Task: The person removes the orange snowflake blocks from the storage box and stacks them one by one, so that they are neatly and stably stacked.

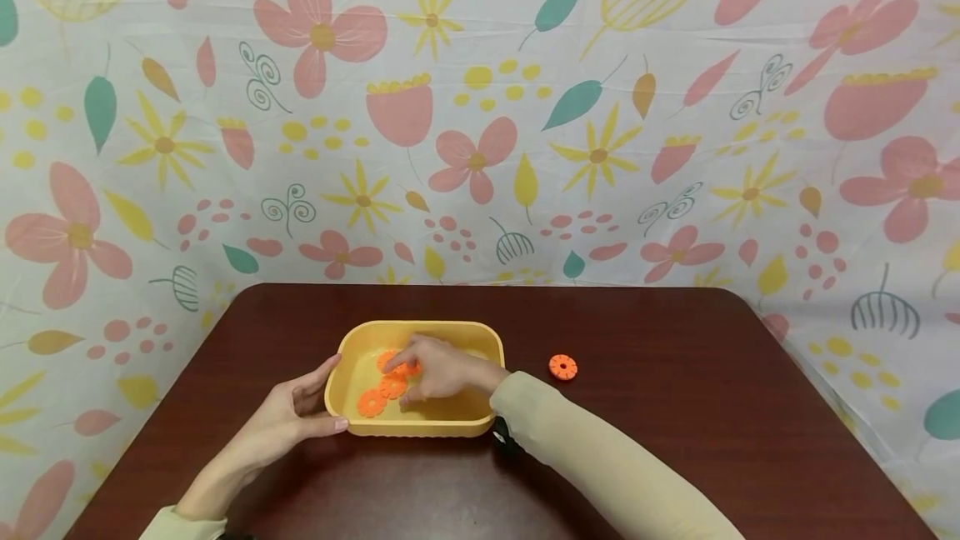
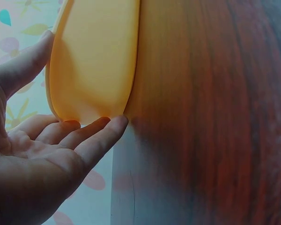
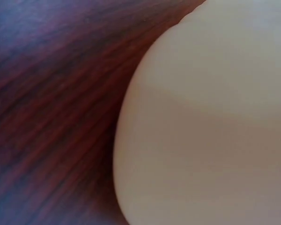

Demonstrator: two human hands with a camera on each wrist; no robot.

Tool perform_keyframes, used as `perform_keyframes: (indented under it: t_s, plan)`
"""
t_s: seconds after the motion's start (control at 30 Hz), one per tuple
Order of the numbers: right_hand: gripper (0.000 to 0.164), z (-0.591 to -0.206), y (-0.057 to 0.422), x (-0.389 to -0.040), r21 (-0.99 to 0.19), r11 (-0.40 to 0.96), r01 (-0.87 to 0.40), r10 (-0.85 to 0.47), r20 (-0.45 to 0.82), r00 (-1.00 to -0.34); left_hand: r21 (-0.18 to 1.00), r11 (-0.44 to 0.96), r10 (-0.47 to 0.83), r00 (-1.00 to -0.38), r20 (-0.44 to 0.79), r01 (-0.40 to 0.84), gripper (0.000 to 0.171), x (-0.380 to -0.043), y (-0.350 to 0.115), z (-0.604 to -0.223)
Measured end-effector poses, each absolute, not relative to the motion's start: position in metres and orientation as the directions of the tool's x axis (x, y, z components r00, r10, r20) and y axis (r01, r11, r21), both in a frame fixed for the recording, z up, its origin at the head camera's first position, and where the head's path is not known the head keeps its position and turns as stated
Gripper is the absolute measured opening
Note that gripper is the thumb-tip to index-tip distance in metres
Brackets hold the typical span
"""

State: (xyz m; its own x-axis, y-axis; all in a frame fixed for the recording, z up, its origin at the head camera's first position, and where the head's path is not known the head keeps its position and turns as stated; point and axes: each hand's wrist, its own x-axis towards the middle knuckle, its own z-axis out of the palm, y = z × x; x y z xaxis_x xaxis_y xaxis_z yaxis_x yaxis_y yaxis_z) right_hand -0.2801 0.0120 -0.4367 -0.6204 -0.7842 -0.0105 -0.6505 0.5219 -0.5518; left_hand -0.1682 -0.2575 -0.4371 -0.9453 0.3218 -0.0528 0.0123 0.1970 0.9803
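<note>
A yellow plastic bin (image 1: 416,430) sits on the table, with several orange notched discs (image 1: 372,402) lying toward its left side. My left hand (image 1: 281,423) holds the bin's left end, thumb at the near corner and fingers at the far one. In the left wrist view, thumb and fingers of the left hand (image 2: 47,145) touch the bin's wall (image 2: 96,61). Inside the bin, my right hand (image 1: 438,369) reaches over the discs, thumb and index finger spread apart. Whether its fingertips touch a disc cannot be told. The right wrist view shows only bin wall (image 3: 201,126) and table.
To the right of the bin, more orange discs (image 1: 563,367), seemingly stacked, lie on the dark brown wooden table (image 1: 660,415). A flower-patterned cloth (image 1: 480,107) hangs behind the table and along its sides. The right forearm's light sleeve (image 1: 592,448) crosses the bin's near right corner.
</note>
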Motion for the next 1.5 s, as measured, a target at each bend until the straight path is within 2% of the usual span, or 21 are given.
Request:
perform_keyframes:
  t_s: [0.37, 0.6, 1.23, 1.5]
  plan:
    - [0.048, -0.438, 0.01, -0.282, -0.457, 0.555, -0.695, -0.799, -0.06, -0.598, 0.984, 0.179, 0.324, -0.945, -0.041, 0.019, 0.098, -0.168, -0.258, -0.44]
    - [0.035, -0.442, 0.017, -0.284, -0.51, 0.509, -0.693, -0.812, -0.017, -0.584, 0.984, 0.178, 0.332, -0.942, -0.04, 0.021, 0.098, -0.168, -0.258, -0.442]
    - [0.039, -0.445, 0.021, -0.289, -0.553, 0.494, -0.671, -0.813, -0.021, -0.581, 0.982, 0.188, 0.321, -0.946, -0.047, 0.015, 0.1, -0.169, -0.257, -0.441]
    - [0.035, -0.444, 0.019, -0.287, -0.537, 0.475, -0.697, -0.819, 0.018, -0.573, 0.983, 0.185, 0.322, -0.945, -0.05, 0.011, 0.1, -0.168, -0.257, -0.439]
